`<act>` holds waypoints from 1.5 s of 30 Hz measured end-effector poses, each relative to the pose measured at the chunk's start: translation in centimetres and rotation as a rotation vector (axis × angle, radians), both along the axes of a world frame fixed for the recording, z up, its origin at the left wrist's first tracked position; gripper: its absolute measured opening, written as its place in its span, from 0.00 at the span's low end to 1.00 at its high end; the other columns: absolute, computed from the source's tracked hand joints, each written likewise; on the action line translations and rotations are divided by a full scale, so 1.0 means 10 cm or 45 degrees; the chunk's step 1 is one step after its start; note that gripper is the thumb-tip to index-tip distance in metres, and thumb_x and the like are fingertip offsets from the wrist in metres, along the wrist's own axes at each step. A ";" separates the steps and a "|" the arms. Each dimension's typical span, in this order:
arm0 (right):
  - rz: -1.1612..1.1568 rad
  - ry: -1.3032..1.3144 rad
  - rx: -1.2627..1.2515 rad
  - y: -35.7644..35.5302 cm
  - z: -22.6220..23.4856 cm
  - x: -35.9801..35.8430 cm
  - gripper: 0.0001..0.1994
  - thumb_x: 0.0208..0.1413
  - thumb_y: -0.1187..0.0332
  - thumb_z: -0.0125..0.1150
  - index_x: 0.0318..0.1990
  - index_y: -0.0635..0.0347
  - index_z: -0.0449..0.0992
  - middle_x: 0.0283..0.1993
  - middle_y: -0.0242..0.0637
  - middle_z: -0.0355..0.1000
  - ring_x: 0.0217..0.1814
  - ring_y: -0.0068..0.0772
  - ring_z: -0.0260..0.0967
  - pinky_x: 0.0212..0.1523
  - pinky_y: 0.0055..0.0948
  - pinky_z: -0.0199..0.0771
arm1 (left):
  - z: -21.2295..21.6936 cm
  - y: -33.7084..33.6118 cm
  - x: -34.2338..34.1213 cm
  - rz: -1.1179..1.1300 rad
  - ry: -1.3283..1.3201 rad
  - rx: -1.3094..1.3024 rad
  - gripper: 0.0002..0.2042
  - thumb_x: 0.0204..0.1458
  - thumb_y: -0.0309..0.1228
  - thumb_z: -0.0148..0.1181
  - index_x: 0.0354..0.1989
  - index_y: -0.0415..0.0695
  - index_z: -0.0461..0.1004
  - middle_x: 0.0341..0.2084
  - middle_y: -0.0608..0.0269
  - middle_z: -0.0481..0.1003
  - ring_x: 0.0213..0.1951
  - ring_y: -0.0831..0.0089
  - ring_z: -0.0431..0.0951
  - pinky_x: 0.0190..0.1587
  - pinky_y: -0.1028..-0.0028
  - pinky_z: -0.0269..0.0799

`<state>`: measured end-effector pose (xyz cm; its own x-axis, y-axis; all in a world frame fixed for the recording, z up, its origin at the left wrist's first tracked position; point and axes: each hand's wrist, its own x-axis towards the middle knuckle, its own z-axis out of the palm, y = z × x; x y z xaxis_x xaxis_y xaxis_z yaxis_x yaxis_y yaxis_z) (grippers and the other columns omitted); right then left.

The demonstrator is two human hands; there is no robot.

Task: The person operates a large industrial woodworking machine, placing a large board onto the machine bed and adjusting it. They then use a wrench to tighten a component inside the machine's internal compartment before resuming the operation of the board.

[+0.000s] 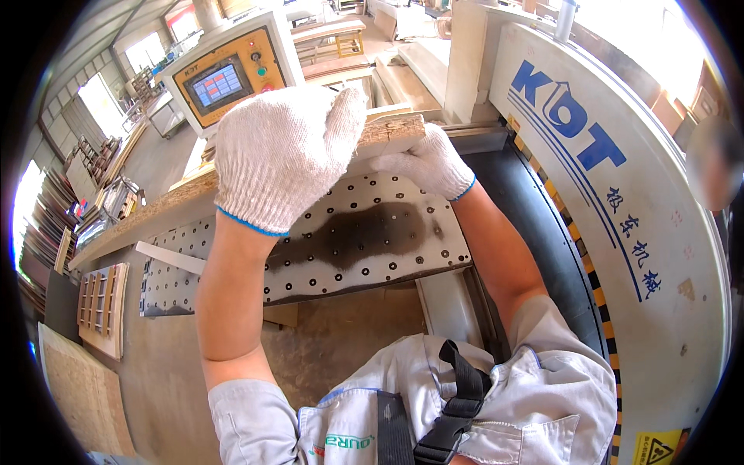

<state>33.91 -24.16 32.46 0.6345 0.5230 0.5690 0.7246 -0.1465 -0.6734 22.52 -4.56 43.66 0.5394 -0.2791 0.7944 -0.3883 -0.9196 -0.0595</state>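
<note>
A long particle board panel [151, 218] with a pale face is tilted up on its edge, running from the far left to the middle above a perforated metal table [364, 263]. My left hand [283, 151], in a white knitted glove with a blue cuff, is closed over the panel's upper edge; its fingertips are hidden. At the panel's right end, my gloved right hand [430, 164] grips the corner, thumb against the near face. A dark smear covers part of the table's surface, which is dotted with small round ports.
A control box [225, 74] with a touchscreen and buttons stands behind my left hand. To the right rises a large white machine housing [589, 147] edged with black-and-yellow striping. A narrow white strip [170, 257] lies at the table's left. Slatted wood [102, 310] stands on the floor.
</note>
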 end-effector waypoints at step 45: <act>0.056 0.068 0.644 0.93 0.68 1.65 0.23 0.74 0.54 0.44 0.53 0.68 0.75 0.53 0.54 0.77 0.57 0.50 0.73 0.61 0.38 0.69 | 1.02 0.74 1.86 0.091 -0.334 0.123 0.20 0.63 0.48 0.59 0.32 0.44 0.86 0.15 0.50 0.76 0.19 0.54 0.78 0.24 0.63 0.71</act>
